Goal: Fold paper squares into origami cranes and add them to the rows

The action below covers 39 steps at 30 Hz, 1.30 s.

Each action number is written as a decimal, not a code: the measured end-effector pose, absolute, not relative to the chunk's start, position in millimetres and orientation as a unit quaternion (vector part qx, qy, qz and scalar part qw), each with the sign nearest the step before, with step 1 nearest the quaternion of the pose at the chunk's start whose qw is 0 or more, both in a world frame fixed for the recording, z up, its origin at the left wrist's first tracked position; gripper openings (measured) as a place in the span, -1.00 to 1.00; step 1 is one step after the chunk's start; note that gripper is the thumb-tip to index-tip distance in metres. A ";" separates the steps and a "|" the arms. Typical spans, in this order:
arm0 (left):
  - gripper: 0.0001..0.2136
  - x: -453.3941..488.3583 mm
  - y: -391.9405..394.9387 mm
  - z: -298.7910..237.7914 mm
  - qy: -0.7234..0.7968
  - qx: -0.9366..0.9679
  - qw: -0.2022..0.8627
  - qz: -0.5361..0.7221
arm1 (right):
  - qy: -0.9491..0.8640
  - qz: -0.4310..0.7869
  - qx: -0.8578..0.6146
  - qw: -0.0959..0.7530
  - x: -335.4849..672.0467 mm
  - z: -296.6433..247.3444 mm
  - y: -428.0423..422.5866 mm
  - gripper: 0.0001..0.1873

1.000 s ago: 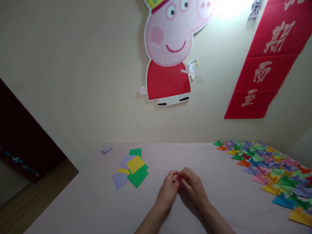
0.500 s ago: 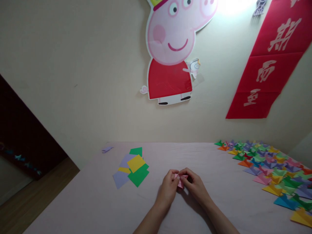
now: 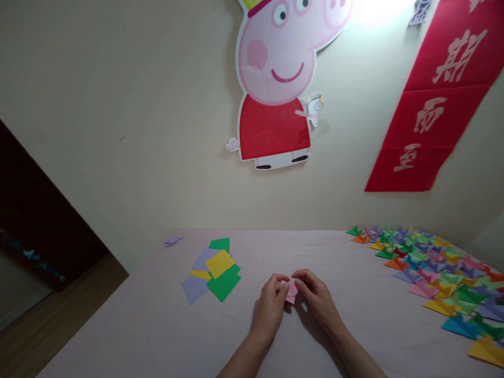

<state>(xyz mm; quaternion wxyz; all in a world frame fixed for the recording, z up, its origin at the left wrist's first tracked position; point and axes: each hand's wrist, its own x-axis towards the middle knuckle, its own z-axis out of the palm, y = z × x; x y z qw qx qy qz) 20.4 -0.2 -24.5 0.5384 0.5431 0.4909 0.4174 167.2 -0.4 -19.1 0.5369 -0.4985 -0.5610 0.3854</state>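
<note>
A small pink folded paper [image 3: 292,292] is pinched between both my hands, low over the pale pink table [image 3: 157,325]. My left hand [image 3: 271,307] grips its left side with curled fingers. On the right side my right hand [image 3: 317,299] pinches it with thumb and fingertips. Most of the paper is hidden behind my fingers.
A loose pile of flat coloured paper squares [image 3: 214,273] lies to the left of my hands. Several folded paper pieces [image 3: 437,273] in many colours cover the table's right side. A small purple folded piece [image 3: 173,241] sits at the far left edge, near the wall.
The pink paper has come more into view between my fingertips as my fingers worked on it. Both hands stay in nearly the same place.
</note>
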 end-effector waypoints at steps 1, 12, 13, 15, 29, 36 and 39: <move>-0.71 20.2 -1.1 -23.3 0.492 0.547 0.533 0.418 | -0.562 0.383 -0.499 0.537 167.0 -19.0 -0.6 -0.74; -0.79 19.6 -6.8 -10.3 0.492 0.618 0.458 0.408 | -0.672 0.217 -0.545 0.452 164.2 -12.1 -3.2 -0.71; -0.79 19.5 -6.2 -8.2 0.494 0.625 0.450 0.404 | -0.679 0.196 -0.552 0.442 164.0 -13.1 -2.9 -0.71; -0.78 17.5 -5.5 -3.0 0.513 0.647 0.403 0.394 | -0.695 0.155 -0.567 0.415 163.1 -15.7 -2.5 -0.73; -0.50 18.1 -53.3 -50.7 0.515 0.848 -0.067 0.108 | -0.731 0.040 -0.609 0.304 153.3 -24.6 -6.3 -0.90; -0.48 20.4 -48.1 -39.9 0.498 0.858 -0.083 0.096 | -0.703 -0.036 -0.655 0.272 160.7 -32.2 -9.9 -0.77; -0.49 21.8 -48.5 -42.2 0.480 0.867 -0.103 0.082 | -0.697 -0.060 -0.671 0.245 161.8 -38.1 -9.8 -0.67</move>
